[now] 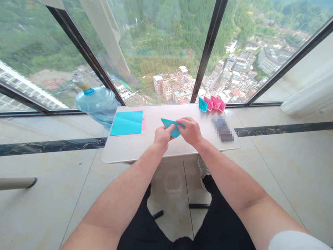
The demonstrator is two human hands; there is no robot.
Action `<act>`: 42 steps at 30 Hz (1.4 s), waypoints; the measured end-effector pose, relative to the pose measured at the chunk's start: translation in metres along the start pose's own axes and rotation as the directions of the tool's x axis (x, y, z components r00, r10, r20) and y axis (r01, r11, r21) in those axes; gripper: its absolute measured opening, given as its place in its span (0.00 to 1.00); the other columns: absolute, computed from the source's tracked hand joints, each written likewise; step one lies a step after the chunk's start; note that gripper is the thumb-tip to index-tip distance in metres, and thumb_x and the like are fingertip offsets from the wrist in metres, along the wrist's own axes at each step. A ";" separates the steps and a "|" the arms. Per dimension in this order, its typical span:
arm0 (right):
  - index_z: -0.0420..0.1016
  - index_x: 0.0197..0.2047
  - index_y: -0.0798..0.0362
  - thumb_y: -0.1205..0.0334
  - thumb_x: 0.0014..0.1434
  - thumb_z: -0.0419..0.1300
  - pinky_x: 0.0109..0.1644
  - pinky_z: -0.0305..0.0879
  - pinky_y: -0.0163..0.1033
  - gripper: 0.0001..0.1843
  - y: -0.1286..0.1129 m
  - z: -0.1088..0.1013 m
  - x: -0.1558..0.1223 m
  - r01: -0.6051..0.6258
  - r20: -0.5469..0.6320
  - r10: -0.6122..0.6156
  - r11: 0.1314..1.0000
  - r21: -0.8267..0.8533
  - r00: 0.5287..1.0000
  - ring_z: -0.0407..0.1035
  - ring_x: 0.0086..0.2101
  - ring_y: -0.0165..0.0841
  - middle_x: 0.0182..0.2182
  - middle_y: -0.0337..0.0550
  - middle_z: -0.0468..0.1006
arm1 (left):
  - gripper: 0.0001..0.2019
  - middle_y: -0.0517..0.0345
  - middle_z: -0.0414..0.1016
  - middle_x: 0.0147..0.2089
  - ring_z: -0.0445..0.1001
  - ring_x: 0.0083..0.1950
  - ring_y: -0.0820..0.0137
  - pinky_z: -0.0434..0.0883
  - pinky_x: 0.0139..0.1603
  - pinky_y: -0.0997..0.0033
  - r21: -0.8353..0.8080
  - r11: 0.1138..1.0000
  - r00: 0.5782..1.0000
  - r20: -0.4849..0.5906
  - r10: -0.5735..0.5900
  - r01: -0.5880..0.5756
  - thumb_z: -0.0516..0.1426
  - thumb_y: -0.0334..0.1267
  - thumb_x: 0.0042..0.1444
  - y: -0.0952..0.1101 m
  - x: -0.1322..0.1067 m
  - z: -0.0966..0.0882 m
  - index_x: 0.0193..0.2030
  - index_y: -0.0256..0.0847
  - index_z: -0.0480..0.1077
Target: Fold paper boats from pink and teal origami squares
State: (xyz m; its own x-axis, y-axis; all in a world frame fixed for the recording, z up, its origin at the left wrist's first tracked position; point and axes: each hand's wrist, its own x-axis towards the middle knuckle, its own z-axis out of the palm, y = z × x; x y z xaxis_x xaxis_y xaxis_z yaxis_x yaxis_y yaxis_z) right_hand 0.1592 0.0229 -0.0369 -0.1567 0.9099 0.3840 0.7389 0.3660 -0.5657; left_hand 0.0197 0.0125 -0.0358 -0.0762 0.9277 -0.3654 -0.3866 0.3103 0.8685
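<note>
Between my two hands, a little above the table, is a piece of folded blue paper (177, 132), with a pointed corner sticking out to the upper left. My left hand (163, 136) grips its lower left side, thumb on top. On the right side, my right hand (191, 130) pinches the paper with thumb and fingers. The fingers behind the paper are partly hidden. Flat sheets of blue paper (126, 123) lie to the left, with pink paper (144, 125) showing from under them.
The small white table (156, 151) stands by the windows. At its back right sit a folded blue paper piece (202, 105) and several pink ones (214, 103). A blurred-out dark object (223, 129) lies at the right. A large water bottle (97, 104) stands beyond the left end.
</note>
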 end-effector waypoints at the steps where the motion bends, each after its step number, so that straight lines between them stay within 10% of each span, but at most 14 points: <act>1: 0.81 0.48 0.49 0.65 0.63 0.57 0.60 0.65 0.42 0.14 0.002 0.001 0.000 0.012 -0.008 -0.012 1.000 0.005 1.000 0.71 0.51 0.37 0.47 0.45 0.80 | 0.18 0.54 0.78 0.31 0.75 0.33 0.68 0.77 0.40 0.60 -0.002 1.000 1.000 0.000 -0.001 0.001 0.71 0.43 0.41 0.000 0.000 0.000 0.36 0.34 0.76; 42: 0.81 0.42 0.49 0.69 0.58 0.59 0.56 0.67 0.46 0.12 0.013 0.006 0.002 0.093 -0.076 -0.090 0.995 0.038 0.993 0.72 0.46 0.40 0.42 0.45 0.80 | 0.10 0.54 0.78 0.32 0.76 0.36 0.66 0.76 0.47 0.55 -0.013 1.000 0.999 0.026 -0.023 0.023 0.66 0.38 0.48 -0.004 0.002 0.002 0.35 0.35 0.75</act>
State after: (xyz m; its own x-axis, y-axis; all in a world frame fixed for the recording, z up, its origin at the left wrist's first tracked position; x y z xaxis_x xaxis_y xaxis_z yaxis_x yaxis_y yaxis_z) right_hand 0.1642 0.0302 -0.0479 -0.1726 0.8557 0.4878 0.6956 0.4565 -0.5547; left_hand 0.0233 0.0137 -0.0396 -0.0438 0.9255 -0.3763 -0.4005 0.3288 0.8553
